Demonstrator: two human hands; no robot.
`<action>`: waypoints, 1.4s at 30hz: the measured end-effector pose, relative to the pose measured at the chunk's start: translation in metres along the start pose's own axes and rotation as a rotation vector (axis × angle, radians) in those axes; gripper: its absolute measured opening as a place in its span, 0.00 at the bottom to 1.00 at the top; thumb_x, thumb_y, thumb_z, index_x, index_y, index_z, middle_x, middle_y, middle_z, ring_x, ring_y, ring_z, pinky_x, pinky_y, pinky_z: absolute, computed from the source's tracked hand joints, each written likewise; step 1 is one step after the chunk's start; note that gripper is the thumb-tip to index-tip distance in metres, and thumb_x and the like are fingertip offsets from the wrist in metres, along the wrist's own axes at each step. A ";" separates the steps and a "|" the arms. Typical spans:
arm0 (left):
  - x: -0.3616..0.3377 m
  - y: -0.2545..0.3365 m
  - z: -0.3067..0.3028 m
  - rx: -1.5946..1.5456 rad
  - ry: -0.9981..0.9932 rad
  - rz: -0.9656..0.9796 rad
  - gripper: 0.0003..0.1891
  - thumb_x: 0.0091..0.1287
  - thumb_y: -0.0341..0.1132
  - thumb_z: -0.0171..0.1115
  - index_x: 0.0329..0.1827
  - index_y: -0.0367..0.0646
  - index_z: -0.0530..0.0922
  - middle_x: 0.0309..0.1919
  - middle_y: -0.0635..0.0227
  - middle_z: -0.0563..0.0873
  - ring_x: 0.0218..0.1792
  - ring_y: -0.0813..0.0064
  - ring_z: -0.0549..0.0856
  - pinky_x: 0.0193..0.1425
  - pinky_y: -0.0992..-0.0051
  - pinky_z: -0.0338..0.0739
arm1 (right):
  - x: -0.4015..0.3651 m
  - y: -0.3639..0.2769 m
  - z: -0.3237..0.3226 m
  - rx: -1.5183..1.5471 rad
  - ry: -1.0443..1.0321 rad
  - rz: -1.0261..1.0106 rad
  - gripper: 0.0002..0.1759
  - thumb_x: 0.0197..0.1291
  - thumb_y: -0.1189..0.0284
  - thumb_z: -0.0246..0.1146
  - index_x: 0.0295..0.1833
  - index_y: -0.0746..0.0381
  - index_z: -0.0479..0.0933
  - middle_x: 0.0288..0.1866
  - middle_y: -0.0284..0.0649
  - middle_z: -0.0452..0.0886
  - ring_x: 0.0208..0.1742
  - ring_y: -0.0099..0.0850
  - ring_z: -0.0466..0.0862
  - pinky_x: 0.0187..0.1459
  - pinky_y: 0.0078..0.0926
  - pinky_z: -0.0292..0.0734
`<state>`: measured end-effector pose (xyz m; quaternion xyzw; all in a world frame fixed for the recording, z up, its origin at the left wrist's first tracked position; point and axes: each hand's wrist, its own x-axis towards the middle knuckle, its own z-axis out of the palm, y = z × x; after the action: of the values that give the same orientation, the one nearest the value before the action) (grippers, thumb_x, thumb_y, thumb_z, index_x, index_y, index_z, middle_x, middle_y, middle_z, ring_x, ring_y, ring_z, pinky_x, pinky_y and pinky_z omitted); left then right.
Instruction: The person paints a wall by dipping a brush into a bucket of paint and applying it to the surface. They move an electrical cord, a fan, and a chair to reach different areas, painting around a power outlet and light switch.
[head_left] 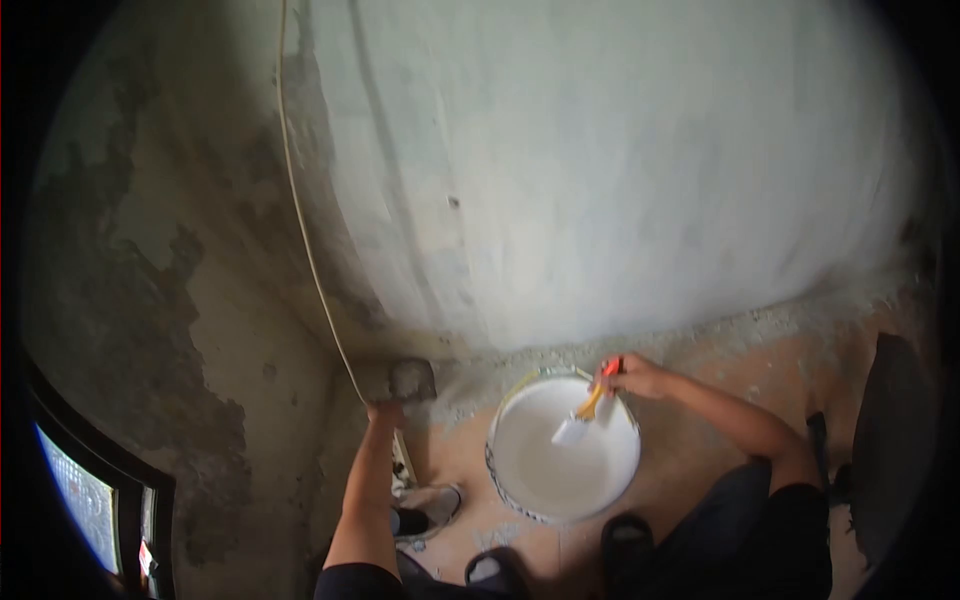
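Observation:
My right hand (640, 377) is closed around the red and yellow handle of a paintbrush (592, 402). Its white-coated bristles point down and left over a round bucket (489, 462) of white paint (560, 475). The bucket stands on the floor in front of my feet, its rim smeared with paint. Low by the corner of the walls, my left hand (385, 413) is closed on a thin pale cable (302, 220), which runs up along the wall from it. The fingers of the left hand are partly hidden.
Ahead rises a wall (620, 180) with patchy white paint. A peeling, stained wall (150, 290) is at left, with a dark-framed window (85, 490) low down. Flakes litter the reddish floor (710, 400). A dark grey block (411, 379) sits by the corner; a dark sheet (885, 450) stands at right.

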<state>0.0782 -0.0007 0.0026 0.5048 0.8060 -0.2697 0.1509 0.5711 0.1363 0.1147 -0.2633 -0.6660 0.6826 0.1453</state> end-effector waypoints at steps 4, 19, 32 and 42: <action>0.016 -0.006 0.003 0.098 -0.020 0.009 0.21 0.58 0.48 0.59 0.49 0.44 0.82 0.52 0.59 0.82 0.54 0.61 0.81 0.58 0.61 0.74 | -0.012 0.027 -0.016 0.281 0.013 0.049 0.09 0.68 0.69 0.54 0.43 0.64 0.73 0.45 0.44 0.81 0.34 0.21 0.74 0.40 0.18 0.72; 0.002 0.019 -0.009 0.183 0.062 0.100 0.19 0.57 0.44 0.59 0.46 0.42 0.82 0.48 0.58 0.84 0.51 0.61 0.82 0.62 0.61 0.69 | -0.008 0.045 -0.037 0.374 0.243 0.081 0.08 0.66 0.67 0.55 0.39 0.61 0.72 0.38 0.40 0.80 0.35 0.22 0.73 0.38 0.20 0.66; 0.000 0.024 -0.009 0.144 0.070 0.099 0.19 0.58 0.45 0.58 0.47 0.44 0.82 0.47 0.61 0.84 0.51 0.63 0.82 0.64 0.57 0.62 | -0.012 0.047 -0.053 0.435 0.110 0.074 0.02 0.65 0.74 0.56 0.40 0.59 0.70 0.42 0.40 0.79 0.46 0.27 0.77 0.43 0.22 0.70; -0.001 0.025 -0.013 0.130 0.050 0.099 0.20 0.58 0.45 0.57 0.48 0.43 0.81 0.48 0.60 0.84 0.52 0.63 0.82 0.64 0.58 0.62 | -0.020 0.078 -0.065 0.521 0.207 0.141 0.03 0.65 0.74 0.53 0.36 0.59 0.70 0.43 0.45 0.79 0.50 0.31 0.78 0.45 0.24 0.73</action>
<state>0.1008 0.0148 0.0062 0.5591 0.7646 -0.3009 0.1108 0.6356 0.1742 0.0428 -0.3311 -0.4298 0.8087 0.2272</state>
